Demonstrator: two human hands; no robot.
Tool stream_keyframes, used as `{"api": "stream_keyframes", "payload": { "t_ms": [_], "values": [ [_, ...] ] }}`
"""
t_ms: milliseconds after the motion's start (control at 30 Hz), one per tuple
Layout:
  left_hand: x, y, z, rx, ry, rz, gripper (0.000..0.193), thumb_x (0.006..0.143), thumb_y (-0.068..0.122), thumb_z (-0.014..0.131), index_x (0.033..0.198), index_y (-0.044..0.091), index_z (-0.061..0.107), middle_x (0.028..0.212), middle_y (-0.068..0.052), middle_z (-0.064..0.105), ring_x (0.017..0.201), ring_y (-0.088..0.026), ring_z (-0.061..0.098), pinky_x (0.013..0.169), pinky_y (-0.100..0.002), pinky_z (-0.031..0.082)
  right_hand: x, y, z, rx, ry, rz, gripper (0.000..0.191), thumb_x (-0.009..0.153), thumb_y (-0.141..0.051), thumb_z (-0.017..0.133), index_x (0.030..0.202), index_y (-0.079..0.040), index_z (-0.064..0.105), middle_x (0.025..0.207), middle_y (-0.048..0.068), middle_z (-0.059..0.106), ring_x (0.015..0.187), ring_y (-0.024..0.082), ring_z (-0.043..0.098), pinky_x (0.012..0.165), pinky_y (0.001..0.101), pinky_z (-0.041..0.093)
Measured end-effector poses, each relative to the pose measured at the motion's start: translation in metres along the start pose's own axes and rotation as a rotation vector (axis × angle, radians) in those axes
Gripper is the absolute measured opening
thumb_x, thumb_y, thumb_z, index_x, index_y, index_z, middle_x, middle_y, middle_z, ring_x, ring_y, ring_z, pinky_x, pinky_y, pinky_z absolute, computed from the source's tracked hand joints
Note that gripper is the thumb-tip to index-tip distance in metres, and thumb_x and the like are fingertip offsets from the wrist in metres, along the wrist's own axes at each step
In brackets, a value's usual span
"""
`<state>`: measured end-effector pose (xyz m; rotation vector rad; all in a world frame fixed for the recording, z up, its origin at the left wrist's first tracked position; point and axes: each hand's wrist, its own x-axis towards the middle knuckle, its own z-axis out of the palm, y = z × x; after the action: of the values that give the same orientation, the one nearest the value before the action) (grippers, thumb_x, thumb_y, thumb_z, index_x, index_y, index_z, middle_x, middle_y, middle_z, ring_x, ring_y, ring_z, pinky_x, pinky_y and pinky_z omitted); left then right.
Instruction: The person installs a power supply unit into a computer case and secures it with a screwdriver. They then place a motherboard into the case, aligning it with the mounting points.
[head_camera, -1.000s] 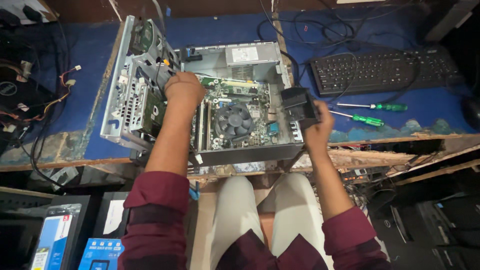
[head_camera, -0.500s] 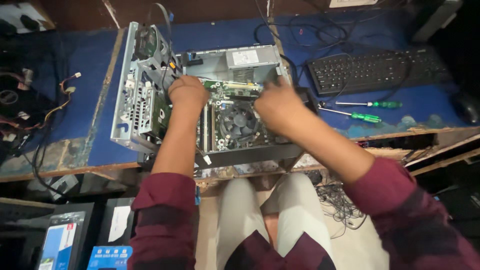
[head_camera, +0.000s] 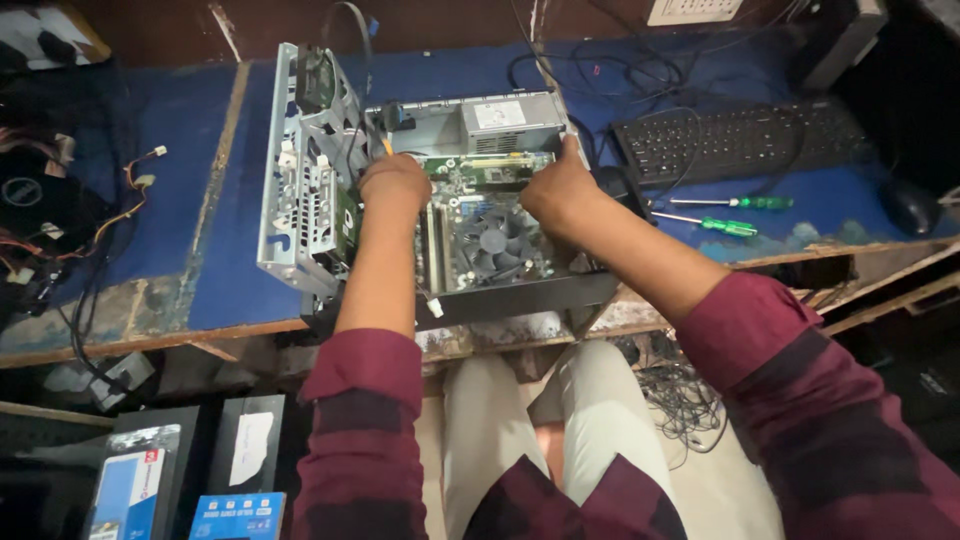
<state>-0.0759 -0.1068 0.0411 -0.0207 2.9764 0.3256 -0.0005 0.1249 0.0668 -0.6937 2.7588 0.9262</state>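
Working inside the opened computer case (head_camera: 520, 290), the left hand (head_camera: 393, 182) and right hand (head_camera: 560, 190) are pressing curled on the green board (head_camera: 480, 172), the fan (head_camera: 497, 243) still mounted.

Worktop (head_camera: 180, 180) blue, worn pale at edge. Case (head_camera: 300, 190) silver-grey; board (head_camera: 490, 175) green; fan (head_camera: 495, 245) black. At 3 o'clock: keyboard (head_camera: 740, 140) black, 2 screwdrivers (head_camera: 735, 215) green-handled. Sleeves (head_camera: 355, 440) maroon w/ dark bands.
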Motion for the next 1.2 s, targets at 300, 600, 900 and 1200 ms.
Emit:
{"api": "stream_keyframes", "payload": {
  "t_ms": [300, 600, 900, 1200],
  "values": [
    [-0.022, 0.006, -0.017, -0.066, -0.117, -0.027, 0.052, 0.092, 0.034, 0.064, 0.133, 0.001, 0.065, 0.144, -0.018, 0.059, 0.131, -0.034, 0.06, 0.107, -0.045, 0.049, 0.007, 0.003, 0.019, -0.042, 0.038, 0.005, 0.019, 0.09, -0.02, 0.064, 0.099, -0.02, 0.082, 0.103, 0.008, 0.078, 0.105, 0.028, 0.072, 0.109, 0.068, 0.024],
    [-0.016, 0.006, -0.016, -0.16, -0.097, -0.03, 0.056, 0.104, 0.042, 0.035, 0.137, 0.006, 0.063, 0.149, -0.018, 0.055, 0.135, -0.04, 0.055, 0.113, -0.05, 0.044, 0.01, 0.003, 0.019, -0.071, -0.006, 0.026, 0.022, 0.09, -0.027, 0.067, 0.104, -0.019, 0.082, 0.108, 0.008, 0.077, 0.109, 0.029, 0.07, 0.109, 0.0653, 0.023],
    [-0.013, 0.011, -0.015, -0.319, 0.034, -0.135, 0.069, 0.105, 0.053, 0.02, 0.133, 0.005, 0.062, 0.144, -0.021, 0.054, 0.132, -0.043, 0.052, 0.11, -0.053, 0.04, 0.004, -0.001, 0.014, -0.038, -0.014, 0.027, 0.025, 0.085, -0.033, 0.071, 0.103, -0.019, 0.081, 0.107, 0.008, 0.078, 0.109, 0.029, 0.07, 0.112, 0.0659, 0.02],
    [-0.011, 0.01, -0.001, -0.232, 0.137, 0.098, 0.043, 0.101, 0.04, 0.055, 0.12, 0.005, 0.072, 0.127, -0.025, 0.067, 0.121, -0.042, 0.063, 0.106, -0.047, 0.049, -0.067, 0.034, -0.051, 0.134, 0.552, 0.011, 0.036, 0.073, -0.011, 0.08, 0.108, -0.018, 0.078, 0.098, 0.003, 0.076, 0.109, 0.026, 0.065, 0.102, 0.0637, 0.036]
  ]
}}
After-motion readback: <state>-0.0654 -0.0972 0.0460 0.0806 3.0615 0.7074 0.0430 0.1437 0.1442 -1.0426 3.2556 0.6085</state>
